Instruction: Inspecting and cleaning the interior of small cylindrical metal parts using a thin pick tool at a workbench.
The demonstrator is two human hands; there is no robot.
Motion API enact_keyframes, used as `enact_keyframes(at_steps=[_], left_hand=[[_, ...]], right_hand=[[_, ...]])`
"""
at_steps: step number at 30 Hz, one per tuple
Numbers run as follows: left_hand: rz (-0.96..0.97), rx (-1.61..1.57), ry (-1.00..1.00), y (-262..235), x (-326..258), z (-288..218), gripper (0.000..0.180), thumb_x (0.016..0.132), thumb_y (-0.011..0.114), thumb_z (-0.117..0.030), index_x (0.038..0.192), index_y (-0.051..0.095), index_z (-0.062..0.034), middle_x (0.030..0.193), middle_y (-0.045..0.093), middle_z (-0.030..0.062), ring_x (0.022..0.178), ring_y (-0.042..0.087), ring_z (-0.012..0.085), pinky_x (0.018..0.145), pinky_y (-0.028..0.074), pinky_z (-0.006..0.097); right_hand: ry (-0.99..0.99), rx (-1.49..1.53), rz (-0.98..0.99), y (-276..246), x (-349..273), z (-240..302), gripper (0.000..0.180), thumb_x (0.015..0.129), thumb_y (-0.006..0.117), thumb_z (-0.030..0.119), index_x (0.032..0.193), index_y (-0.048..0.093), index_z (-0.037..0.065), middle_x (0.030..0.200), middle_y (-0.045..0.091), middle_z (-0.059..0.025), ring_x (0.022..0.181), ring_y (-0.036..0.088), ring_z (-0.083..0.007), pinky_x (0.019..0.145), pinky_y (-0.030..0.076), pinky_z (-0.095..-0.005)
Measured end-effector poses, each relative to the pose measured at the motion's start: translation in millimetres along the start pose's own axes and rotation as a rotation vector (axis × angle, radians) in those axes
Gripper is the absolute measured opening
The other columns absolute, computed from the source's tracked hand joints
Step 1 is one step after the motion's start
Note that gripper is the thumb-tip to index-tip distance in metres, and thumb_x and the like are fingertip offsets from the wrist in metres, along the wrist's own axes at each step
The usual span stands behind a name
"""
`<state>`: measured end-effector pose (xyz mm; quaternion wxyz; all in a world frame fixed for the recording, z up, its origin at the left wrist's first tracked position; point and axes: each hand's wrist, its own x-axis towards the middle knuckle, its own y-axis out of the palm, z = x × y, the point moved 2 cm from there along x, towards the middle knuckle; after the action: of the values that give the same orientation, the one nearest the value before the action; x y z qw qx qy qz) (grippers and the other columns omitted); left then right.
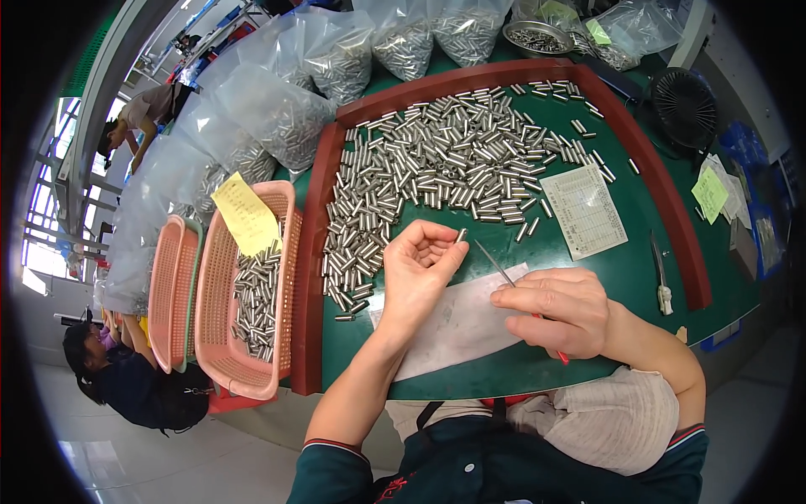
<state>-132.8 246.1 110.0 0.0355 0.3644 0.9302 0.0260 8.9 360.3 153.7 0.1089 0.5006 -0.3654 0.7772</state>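
Between the thumb and forefinger of my left hand (424, 267) is a small shiny metal cylinder (461, 236), held upright; the other fingers curl in. My right hand (556, 309) is closed around a thin pointed metal tool with a red handle (497, 265). Its tip points toward the cylinder but stays apart from it. Both hands are over a whitish sheet (453, 323) at the near edge of the green table (663, 336). Beyond them spreads a large heap of similar metal cylinders (445, 160).
A dark red raised frame (309, 277) borders the heap. Left stand pink baskets (210, 311), one holding cylinders under a yellow note (245, 214). Filled plastic bags (336, 59) line the back. At right are a printed card (585, 212), a slim tool (661, 277) and a black fan (682, 109). Two people are left.
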Motion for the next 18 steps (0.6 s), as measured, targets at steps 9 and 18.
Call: enact_keyframes(at_steps=[9,18], left_hand=[[0.052,0.013,0.025,3.5,-2.8,0.1,0.011,0.074,0.065,0.003,0.081,0.056,0.0017,0.075,0.059,0.0026,0.064,0.053,0.0037,0.060,0.045,0.016],[0.077,0.018,0.109,7.7,-8.7,-7.5,0.012,0.074,0.065,0.003,0.084,0.058,0.0020,0.078,0.060,0.0034,0.069,0.055,0.0064,0.064,0.046,0.020]], right_hand=[[0.027,0.003,-0.003,0.9,-0.2,-1.1,0.019,0.063,0.062,0.002,0.081,0.057,-0.002,0.083,0.060,-0.0149,0.063,0.061,-0.0228,0.054,0.053,-0.0294],[0.018,-0.085,0.017,1.0,2.7,-2.3,0.020,0.063,0.065,0.006,0.081,0.058,0.000,0.082,0.061,-0.0146,0.064,0.062,-0.0227,0.055,0.053,-0.0290]])
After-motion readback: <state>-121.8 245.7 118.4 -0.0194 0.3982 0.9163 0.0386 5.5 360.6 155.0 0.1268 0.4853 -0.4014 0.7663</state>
